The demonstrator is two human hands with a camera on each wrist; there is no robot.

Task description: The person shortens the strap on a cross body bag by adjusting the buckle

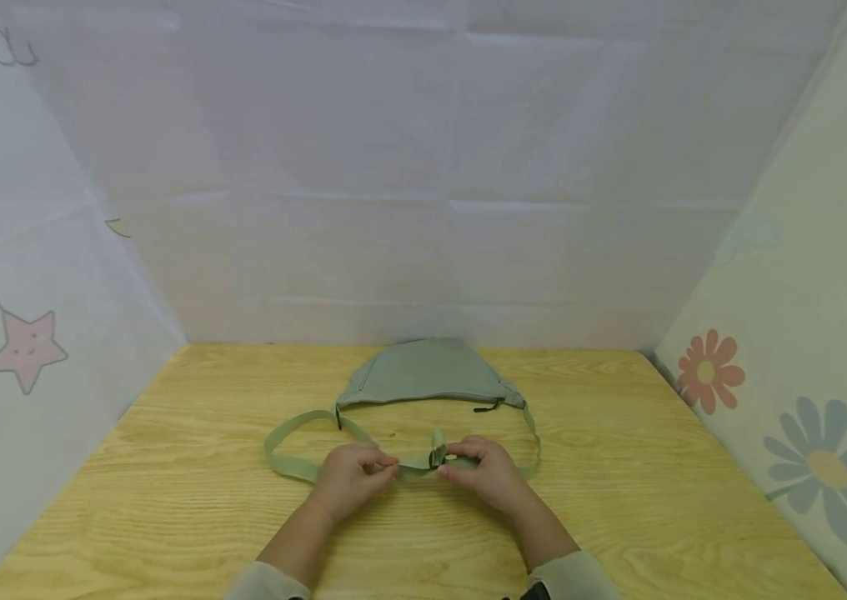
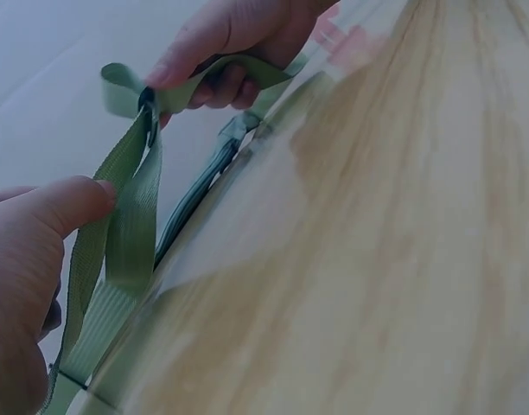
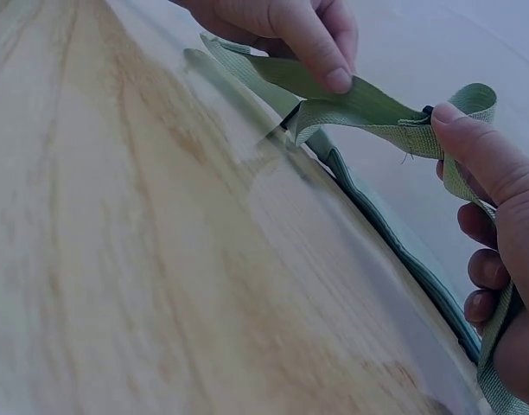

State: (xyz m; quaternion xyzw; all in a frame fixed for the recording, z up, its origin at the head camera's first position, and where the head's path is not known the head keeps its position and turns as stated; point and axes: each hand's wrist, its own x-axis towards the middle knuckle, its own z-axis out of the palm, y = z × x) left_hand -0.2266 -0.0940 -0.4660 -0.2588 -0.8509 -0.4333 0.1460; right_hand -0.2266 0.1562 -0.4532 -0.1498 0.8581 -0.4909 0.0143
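Note:
A grey-green waist bag (image 1: 431,371) lies toward the back of the wooden table, its light green webbing strap (image 1: 292,465) looping forward from both ends. My left hand (image 1: 349,477) pinches the strap between thumb and fingers, left of a small dark strap buckle (image 1: 435,458). At that buckle my right hand (image 1: 488,473) pinches the webbing, and a short loop of strap stands up above it. In the right wrist view the right thumb presses on the dark buckle (image 3: 428,111), with more strap running down through the palm. The left wrist view shows a slack fold of webbing (image 2: 133,233) hanging between the hands.
The wooden table (image 1: 191,467) extends to both sides of the bag. White cloth walls (image 1: 423,167) close it in at the back and sides. A dark zipper pull (image 1: 487,408) hangs from the bag's front edge on the right.

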